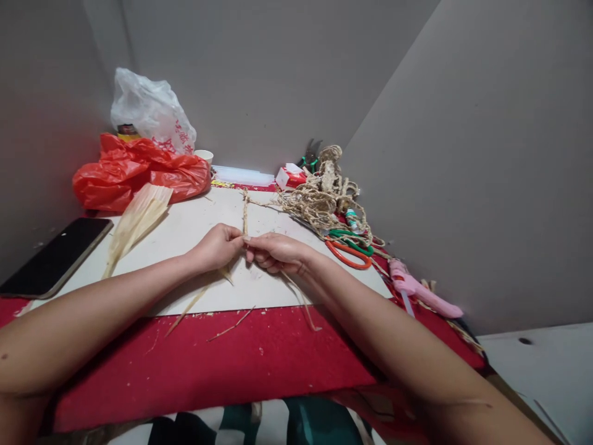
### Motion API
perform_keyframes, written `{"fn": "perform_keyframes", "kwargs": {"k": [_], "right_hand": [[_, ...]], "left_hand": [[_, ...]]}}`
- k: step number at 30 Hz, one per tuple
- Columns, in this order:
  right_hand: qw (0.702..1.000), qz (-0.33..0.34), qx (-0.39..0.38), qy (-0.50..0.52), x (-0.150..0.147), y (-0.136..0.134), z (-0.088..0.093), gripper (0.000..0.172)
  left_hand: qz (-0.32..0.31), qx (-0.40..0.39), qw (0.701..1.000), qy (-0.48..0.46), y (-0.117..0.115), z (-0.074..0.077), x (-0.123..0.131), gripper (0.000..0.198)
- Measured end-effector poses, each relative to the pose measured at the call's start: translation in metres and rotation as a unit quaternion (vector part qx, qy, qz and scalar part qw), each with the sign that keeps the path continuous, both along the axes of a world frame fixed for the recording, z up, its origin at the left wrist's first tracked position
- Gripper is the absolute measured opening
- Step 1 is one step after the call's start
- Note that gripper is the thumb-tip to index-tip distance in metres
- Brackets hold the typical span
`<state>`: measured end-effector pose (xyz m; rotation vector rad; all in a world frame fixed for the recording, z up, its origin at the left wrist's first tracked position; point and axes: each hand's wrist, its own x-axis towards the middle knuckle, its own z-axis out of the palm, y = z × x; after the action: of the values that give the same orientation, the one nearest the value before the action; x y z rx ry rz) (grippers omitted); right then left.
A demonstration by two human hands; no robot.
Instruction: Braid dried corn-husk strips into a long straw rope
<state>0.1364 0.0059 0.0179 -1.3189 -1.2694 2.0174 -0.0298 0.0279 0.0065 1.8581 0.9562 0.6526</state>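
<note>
My left hand [220, 247] and my right hand [280, 250] meet over a white board, both with fingers pinched together. Between them they grip the near end of a braided straw cord [245, 213], which runs away from me and bends right toward a tangled heap of the same cord [319, 198]. Loose strands trail out below my hands, one strand [301, 293] under my right wrist and another [192, 306] under my left forearm. Left of my left hand lies a bundle of dry, pale corn husks [136, 225]. My fingers hide the cord's very end.
The white board [199, 210] rests on a red cloth [208, 364]. At left are a phone [55, 256], a red plastic bag [139, 173] and a white plastic bag [151, 108]. Orange-and-green-handled scissors [349, 253] and a pink glue gun [424, 290] lie right. Grey walls stand behind.
</note>
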Motion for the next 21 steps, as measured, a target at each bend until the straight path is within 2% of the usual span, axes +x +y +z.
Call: {"fn": "perform_keyframes", "kwargs": {"k": [3, 5, 8, 12, 16, 21], "right_hand": [[0.996, -0.037, -0.040, 0.064, -0.003, -0.002, -0.001, 0.034], [0.991, -0.074, -0.053, 0.098, -0.008, -0.007, -0.002, 0.032], [0.985, -0.129, -0.043, 0.109, -0.017, -0.014, -0.003, 0.029], [0.980, -0.182, 0.009, 0.083, -0.024, -0.021, -0.006, 0.025], [0.973, -0.216, 0.051, 0.058, -0.030, -0.024, -0.008, 0.024], [0.968, -0.232, 0.081, 0.061, -0.032, -0.024, -0.008, 0.033]], "left_hand": [[0.015, 0.100, 0.994, 0.035, -0.001, -0.001, 0.001, 0.022], [0.010, 0.119, 0.992, 0.046, -0.001, -0.001, 0.000, 0.022], [-0.016, 0.099, 0.994, 0.053, -0.001, 0.002, 0.000, 0.021], [-0.031, 0.069, 0.995, 0.064, -0.001, 0.005, -0.001, 0.017], [-0.038, 0.089, 0.991, 0.092, -0.002, 0.008, -0.001, 0.019], [-0.025, 0.086, 0.990, 0.106, -0.008, 0.006, 0.002, 0.025]]}}
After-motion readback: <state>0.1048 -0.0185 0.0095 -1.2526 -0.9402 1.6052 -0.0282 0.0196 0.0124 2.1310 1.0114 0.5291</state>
